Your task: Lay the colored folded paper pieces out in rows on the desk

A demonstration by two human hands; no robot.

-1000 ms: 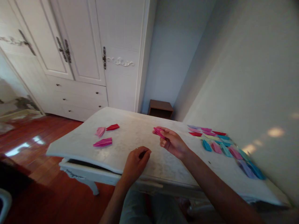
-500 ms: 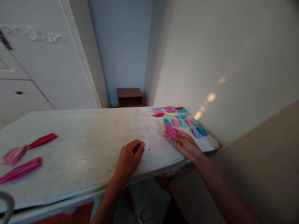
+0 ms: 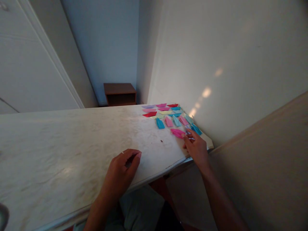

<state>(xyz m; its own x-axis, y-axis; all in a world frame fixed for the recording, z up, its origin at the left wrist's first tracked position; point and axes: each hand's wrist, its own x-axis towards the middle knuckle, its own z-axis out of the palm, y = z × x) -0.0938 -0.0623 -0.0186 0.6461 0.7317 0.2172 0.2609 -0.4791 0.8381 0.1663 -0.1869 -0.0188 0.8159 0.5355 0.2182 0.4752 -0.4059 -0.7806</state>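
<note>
Where right hand (image 3: 194, 143) touches, one magenta paper (image 3: 177, 132) lies.

1. Left hand (image 3: 121, 171): ungloved; one slim, pale ring (image 3: 122, 152) on a finger. Plain band as far as visible; metal and any stone too small to make out.
2. Right hand (image 3: 196, 149): ungloved, slender fingers; nail detail blurred.
3. Left forearm (image 3: 102, 203): bare, narrow, tapering toward wrist.
4. Right forearm (image 3: 218, 194): likewise bare, slim, tapering, running out of frame at bottom edge.
5. Lap: dull grey-green cloth (image 3: 141, 205) over the legs, matte, softly creased, loose-looking. Cut unclear; dim light.
6. Black patch (image 3: 169, 218) beside the cloth: garment or seat, cannot tell.
</note>
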